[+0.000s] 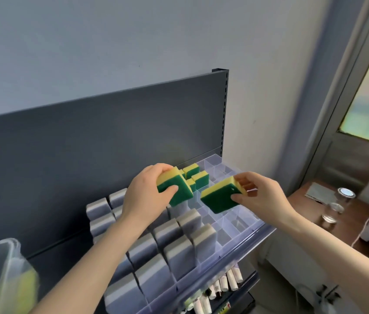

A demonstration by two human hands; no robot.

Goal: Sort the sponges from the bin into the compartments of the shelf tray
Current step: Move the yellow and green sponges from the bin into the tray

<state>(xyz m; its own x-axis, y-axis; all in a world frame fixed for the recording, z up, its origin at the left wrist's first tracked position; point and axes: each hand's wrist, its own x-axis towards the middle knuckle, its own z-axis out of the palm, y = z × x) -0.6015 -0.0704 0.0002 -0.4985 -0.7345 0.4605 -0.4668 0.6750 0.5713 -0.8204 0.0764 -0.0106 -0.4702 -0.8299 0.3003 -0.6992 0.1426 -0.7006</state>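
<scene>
My left hand (pixel 143 196) grips a yellow-and-green sponge (pixel 175 189) above the clear shelf tray (pixel 242 240). My right hand (pixel 261 196) pinches a second yellow-and-green sponge (pixel 220 197) by its right edge, green side toward me, over bare compartments. A few yellow-and-green sponges (pixel 198 176) stand upright in the far compartments just behind the left-hand sponge. Several grey sponges (pixel 179 248) fill the tray's left and near compartments. The clear bin (pixel 4 268) with yellow sponges in it shows blurred at the lower left.
A dark back panel (pixel 102 137) rises behind the tray. Tubes (pixel 222 284) lie on the shelf below. At the right a brown table (pixel 310 200) carries glass jars (pixel 337 205), beside a door.
</scene>
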